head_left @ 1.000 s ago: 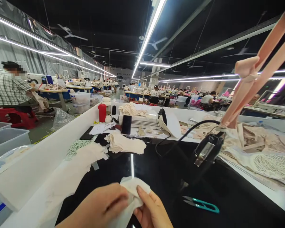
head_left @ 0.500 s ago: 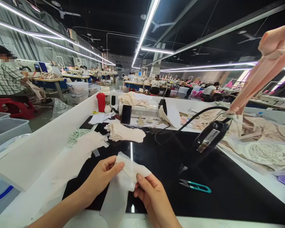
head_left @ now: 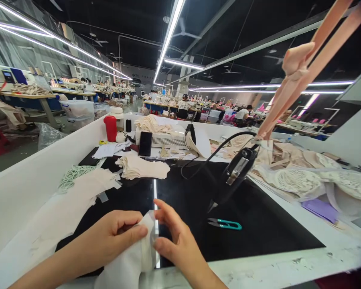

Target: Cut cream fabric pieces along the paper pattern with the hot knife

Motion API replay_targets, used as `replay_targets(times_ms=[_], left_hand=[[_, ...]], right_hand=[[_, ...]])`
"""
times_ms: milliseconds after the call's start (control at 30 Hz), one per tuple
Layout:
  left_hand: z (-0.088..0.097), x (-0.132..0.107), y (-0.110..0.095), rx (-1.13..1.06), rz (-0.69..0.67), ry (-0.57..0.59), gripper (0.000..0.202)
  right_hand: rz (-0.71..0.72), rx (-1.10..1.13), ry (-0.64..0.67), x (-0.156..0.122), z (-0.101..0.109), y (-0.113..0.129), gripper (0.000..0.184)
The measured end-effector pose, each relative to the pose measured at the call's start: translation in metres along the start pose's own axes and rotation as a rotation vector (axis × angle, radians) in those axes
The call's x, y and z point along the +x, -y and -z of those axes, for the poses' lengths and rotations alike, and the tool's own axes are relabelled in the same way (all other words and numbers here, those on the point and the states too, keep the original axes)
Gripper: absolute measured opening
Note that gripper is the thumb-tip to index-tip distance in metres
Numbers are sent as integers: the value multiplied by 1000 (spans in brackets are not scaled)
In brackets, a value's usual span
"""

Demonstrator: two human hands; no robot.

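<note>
A piece of thin white fabric [head_left: 126,259] is pinched between the thumb and fingers of my left hand [head_left: 117,235], over the front of the black board [head_left: 186,200]. Its lower part drapes toward the table's front edge. My right hand [head_left: 179,237] is beside the fabric's right edge, thumb and fingers spread apart; whether a fingertip touches the cloth is hard to tell. Teal thread snips [head_left: 228,224] lie on the board to the right. Behind them hangs a black corded tool [head_left: 236,172] with a pointed metal tip, tied to peach straps [head_left: 284,96].
Stacked cream fabric pieces [head_left: 142,167] lie at the board's back. More pale pieces [head_left: 69,212] spread along the left, near green cord [head_left: 75,176]. A phone [head_left: 145,143] leans on a white machine [head_left: 170,140]. Lace bra parts [head_left: 301,180] pile at right. A white wall [head_left: 57,150] borders the table.
My right hand has loosened from the fabric and its fingers have spread. My left hand has drawn the cloth nearer and turned it. The view has swung to the right.
</note>
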State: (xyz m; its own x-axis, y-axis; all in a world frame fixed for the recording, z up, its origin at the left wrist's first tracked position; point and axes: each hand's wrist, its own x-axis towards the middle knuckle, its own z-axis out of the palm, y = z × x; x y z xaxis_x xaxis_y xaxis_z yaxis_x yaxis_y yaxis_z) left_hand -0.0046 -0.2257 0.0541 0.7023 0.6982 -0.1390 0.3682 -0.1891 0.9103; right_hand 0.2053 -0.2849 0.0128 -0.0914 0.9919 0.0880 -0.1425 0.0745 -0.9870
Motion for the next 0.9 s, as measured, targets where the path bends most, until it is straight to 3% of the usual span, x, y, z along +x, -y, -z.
replay_targets(times_ms=[133, 300, 467, 567, 633, 700, 733, 900], left_hand=[[4, 0, -4, 62, -2, 2, 55], [14, -6, -8, 84, 101, 11, 49], [23, -12, -12, 23, 82, 154, 41], [22, 3, -2, 180, 25, 127, 39], [18, 18, 11, 389, -46, -34, 34], [11, 30, 25, 661, -191, -277, 25], [6, 33, 31, 705, -202, -310, 25], [-27, 29, 37, 885, -415, -253, 28]], right_hand=[[-259, 83, 241, -1, -9, 2, 50], [-414, 167, 265, -11, -12, 5, 45], [-529, 89, 334, -27, -10, 15, 34], [-454, -43, 358, -23, -10, 8, 24], [-347, -334, 259, -16, -6, 1, 16], [-239, -665, 95, -9, 1, -4, 11], [-209, -777, 46, -8, 5, -6, 9], [-171, -819, 44, -13, 19, -7, 8]])
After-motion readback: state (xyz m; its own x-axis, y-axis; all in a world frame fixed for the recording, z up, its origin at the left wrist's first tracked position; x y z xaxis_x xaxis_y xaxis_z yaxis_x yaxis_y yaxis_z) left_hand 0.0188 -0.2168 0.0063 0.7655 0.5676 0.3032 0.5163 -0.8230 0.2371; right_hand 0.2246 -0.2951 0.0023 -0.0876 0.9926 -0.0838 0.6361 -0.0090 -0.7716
